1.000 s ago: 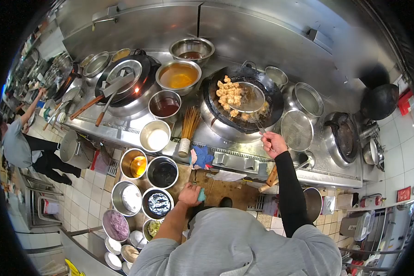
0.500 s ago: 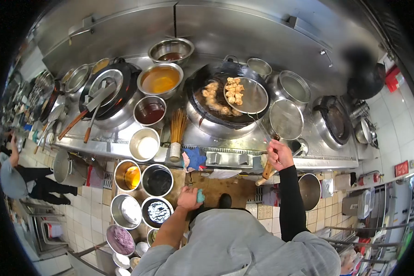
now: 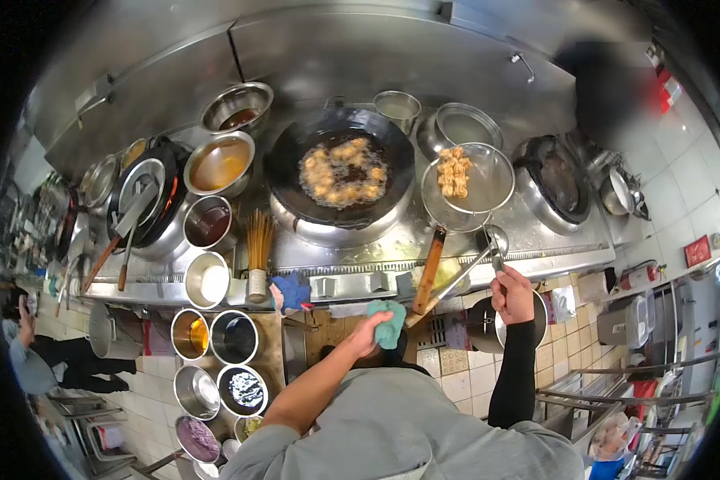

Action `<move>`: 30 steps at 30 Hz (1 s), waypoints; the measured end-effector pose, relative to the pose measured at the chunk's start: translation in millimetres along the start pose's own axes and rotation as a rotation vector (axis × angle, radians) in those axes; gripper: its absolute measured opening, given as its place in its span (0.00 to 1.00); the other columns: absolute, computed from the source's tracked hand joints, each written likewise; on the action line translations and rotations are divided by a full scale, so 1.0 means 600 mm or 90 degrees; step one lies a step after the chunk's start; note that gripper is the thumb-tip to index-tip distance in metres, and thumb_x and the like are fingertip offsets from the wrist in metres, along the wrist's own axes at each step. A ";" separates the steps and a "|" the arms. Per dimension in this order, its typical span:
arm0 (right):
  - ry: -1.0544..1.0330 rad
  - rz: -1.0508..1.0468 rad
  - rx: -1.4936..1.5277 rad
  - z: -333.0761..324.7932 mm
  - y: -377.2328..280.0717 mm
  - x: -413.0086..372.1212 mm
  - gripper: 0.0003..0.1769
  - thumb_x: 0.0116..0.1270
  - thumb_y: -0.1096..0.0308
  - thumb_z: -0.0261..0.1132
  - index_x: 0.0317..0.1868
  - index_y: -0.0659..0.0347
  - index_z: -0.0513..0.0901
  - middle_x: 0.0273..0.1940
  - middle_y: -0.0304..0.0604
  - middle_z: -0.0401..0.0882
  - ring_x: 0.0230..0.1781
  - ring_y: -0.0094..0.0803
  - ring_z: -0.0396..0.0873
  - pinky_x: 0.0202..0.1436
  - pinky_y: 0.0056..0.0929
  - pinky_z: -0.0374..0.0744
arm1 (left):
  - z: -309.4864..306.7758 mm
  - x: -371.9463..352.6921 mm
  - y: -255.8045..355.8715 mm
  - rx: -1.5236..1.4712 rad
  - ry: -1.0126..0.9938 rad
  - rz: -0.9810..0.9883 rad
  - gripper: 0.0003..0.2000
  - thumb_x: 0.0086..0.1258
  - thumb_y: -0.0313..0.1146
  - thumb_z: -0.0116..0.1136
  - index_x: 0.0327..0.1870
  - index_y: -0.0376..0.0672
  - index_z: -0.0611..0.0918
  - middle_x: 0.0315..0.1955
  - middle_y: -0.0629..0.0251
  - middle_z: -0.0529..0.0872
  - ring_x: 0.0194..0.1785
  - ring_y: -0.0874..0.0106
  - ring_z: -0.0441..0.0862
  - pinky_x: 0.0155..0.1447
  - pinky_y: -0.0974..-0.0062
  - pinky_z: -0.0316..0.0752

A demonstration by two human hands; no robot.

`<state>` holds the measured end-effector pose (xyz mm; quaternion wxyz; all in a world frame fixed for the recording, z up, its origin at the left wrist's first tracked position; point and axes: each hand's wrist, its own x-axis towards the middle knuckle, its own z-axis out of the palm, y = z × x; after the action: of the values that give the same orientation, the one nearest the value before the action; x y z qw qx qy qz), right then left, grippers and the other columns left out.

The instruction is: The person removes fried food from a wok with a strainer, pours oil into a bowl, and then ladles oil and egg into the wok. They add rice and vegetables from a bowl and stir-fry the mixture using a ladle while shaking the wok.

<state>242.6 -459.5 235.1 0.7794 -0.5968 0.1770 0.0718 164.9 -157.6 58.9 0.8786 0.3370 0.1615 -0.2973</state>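
My right hand (image 3: pixel 512 293) is closed round the handle of a wire strainer (image 3: pixel 492 180), which carries several golden fried pieces (image 3: pixel 454 173). That strainer is over a second strainer with a wooden handle (image 3: pixel 430 268), to the right of the wok. In the black wok (image 3: pixel 280 172), more pieces (image 3: pixel 344 173) fry in bubbling oil. My left hand (image 3: pixel 370 334) grips a green cloth (image 3: pixel 388 323) in front of the stove edge. A ladle (image 3: pixel 494 239) lies beside the strainer handles.
Metal pots and bowls (image 3: pixel 219 163) line the left of the wok, with a bundle of thin sticks (image 3: pixel 258 248) nearby. A blue cloth (image 3: pixel 293 291) lies at the stove edge. Another wok (image 3: pixel 556 180) sits right. A person (image 3: pixel 60 352) stands at the far left.
The strainer with the fried pieces has moved right, from over the wok to over the second strainer. My left hand has risen and moved right with the green cloth. The view has shifted.
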 end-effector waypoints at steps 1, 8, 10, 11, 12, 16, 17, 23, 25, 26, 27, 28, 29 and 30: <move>-0.003 -0.017 -0.056 -0.023 0.008 0.024 0.07 0.71 0.71 0.58 0.46 0.63 0.78 0.20 0.36 0.72 0.10 0.19 0.63 0.10 0.21 0.60 | 0.024 0.018 0.001 0.009 -0.013 -0.016 0.17 0.68 0.46 0.60 0.51 0.45 0.80 0.37 0.67 0.84 0.38 0.70 0.83 0.40 0.68 0.79; 0.132 -0.230 -0.516 -0.161 0.122 0.170 0.21 0.68 0.72 0.58 0.60 0.70 0.77 0.29 0.58 0.83 0.29 0.49 0.83 0.38 0.43 0.79 | 0.097 0.096 -0.011 0.088 0.070 -0.027 0.18 0.68 0.45 0.60 0.53 0.45 0.80 0.40 0.67 0.84 0.43 0.71 0.83 0.47 0.68 0.79; 0.163 -0.303 -0.602 -0.165 0.121 0.160 0.20 0.68 0.72 0.58 0.59 0.69 0.77 0.33 0.63 0.82 0.35 0.57 0.82 0.43 0.48 0.78 | 0.103 0.099 -0.013 0.074 0.100 -0.043 0.19 0.68 0.45 0.62 0.54 0.45 0.80 0.43 0.68 0.84 0.47 0.71 0.82 0.50 0.68 0.78; 0.176 -0.341 -0.646 -0.159 0.115 0.151 0.20 0.68 0.72 0.58 0.58 0.69 0.77 0.35 0.65 0.82 0.39 0.62 0.81 0.45 0.51 0.78 | 0.108 0.102 -0.016 0.083 0.104 -0.039 0.19 0.68 0.45 0.61 0.54 0.45 0.80 0.43 0.68 0.84 0.47 0.71 0.82 0.50 0.68 0.78; 0.165 -0.308 -0.667 -0.153 0.099 0.143 0.20 0.67 0.72 0.58 0.59 0.67 0.77 0.37 0.67 0.82 0.41 0.64 0.80 0.44 0.54 0.77 | 0.112 0.107 -0.017 0.092 0.106 -0.033 0.19 0.68 0.45 0.61 0.54 0.44 0.80 0.43 0.67 0.84 0.47 0.71 0.82 0.50 0.68 0.78; 0.182 -0.347 -0.712 -0.167 0.110 0.149 0.20 0.67 0.74 0.57 0.59 0.66 0.77 0.36 0.66 0.82 0.38 0.63 0.80 0.41 0.54 0.77 | 0.113 0.134 -0.012 0.100 0.074 -0.047 0.21 0.67 0.45 0.61 0.56 0.43 0.79 0.44 0.65 0.84 0.46 0.70 0.82 0.50 0.68 0.78; 0.193 -0.345 -0.723 -0.170 0.114 0.151 0.20 0.67 0.74 0.57 0.60 0.65 0.77 0.35 0.65 0.82 0.38 0.63 0.80 0.41 0.54 0.78 | 0.112 0.140 -0.009 0.086 0.045 -0.066 0.22 0.68 0.45 0.60 0.57 0.42 0.78 0.45 0.63 0.84 0.47 0.68 0.83 0.51 0.67 0.78; 0.196 -0.525 -0.730 -0.163 0.112 0.143 0.22 0.68 0.74 0.57 0.63 0.67 0.74 0.34 0.64 0.82 0.35 0.62 0.80 0.39 0.52 0.78 | 0.129 0.143 0.008 0.028 0.002 -0.068 0.22 0.67 0.45 0.60 0.56 0.41 0.78 0.43 0.61 0.85 0.44 0.68 0.84 0.47 0.70 0.79; 0.190 -0.489 -0.685 -0.126 0.089 0.132 0.22 0.70 0.73 0.56 0.63 0.69 0.74 0.29 0.60 0.81 0.27 0.52 0.81 0.33 0.43 0.78 | 0.143 0.117 0.031 0.025 0.000 -0.043 0.20 0.66 0.45 0.62 0.53 0.42 0.79 0.39 0.64 0.84 0.40 0.70 0.83 0.43 0.71 0.79; 0.167 -0.426 -0.646 -0.105 0.075 0.126 0.21 0.71 0.72 0.56 0.63 0.70 0.73 0.27 0.56 0.80 0.24 0.43 0.79 0.30 0.38 0.77 | 0.146 0.103 0.042 0.032 0.007 -0.042 0.19 0.66 0.45 0.62 0.52 0.43 0.79 0.37 0.66 0.83 0.37 0.72 0.82 0.41 0.71 0.79; 0.148 -0.362 -0.609 -0.085 0.062 0.123 0.21 0.72 0.71 0.57 0.63 0.70 0.73 0.25 0.52 0.78 0.21 0.34 0.76 0.28 0.33 0.76 | 0.142 0.093 0.051 0.029 0.008 -0.039 0.19 0.66 0.45 0.62 0.52 0.43 0.79 0.37 0.66 0.83 0.37 0.72 0.82 0.41 0.71 0.79; 0.112 -0.377 -0.485 -0.054 0.054 0.122 0.21 0.73 0.70 0.57 0.62 0.72 0.74 0.22 0.44 0.74 0.20 0.23 0.70 0.27 0.28 0.73 | 0.136 0.084 0.056 0.027 0.005 -0.039 0.20 0.65 0.45 0.62 0.52 0.43 0.79 0.37 0.67 0.83 0.37 0.72 0.82 0.41 0.71 0.79; 0.073 -0.379 -0.458 -0.028 0.048 0.127 0.20 0.73 0.71 0.57 0.62 0.72 0.75 0.22 0.43 0.75 0.21 0.23 0.70 0.28 0.28 0.74 | 0.132 0.077 0.059 0.025 0.000 -0.042 0.20 0.65 0.45 0.62 0.52 0.43 0.79 0.37 0.67 0.83 0.37 0.72 0.82 0.41 0.71 0.79; 0.037 -0.380 -0.432 -0.003 0.040 0.134 0.20 0.73 0.71 0.57 0.61 0.71 0.75 0.22 0.43 0.75 0.21 0.23 0.71 0.29 0.28 0.74 | 0.127 0.070 0.059 0.016 -0.003 -0.043 0.19 0.66 0.45 0.62 0.52 0.43 0.79 0.37 0.67 0.83 0.38 0.73 0.82 0.41 0.71 0.79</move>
<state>309.2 -462.5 183.6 0.5207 -0.8452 -0.0146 -0.1191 226.0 -206.4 111.2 0.8643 0.3416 0.1670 -0.3293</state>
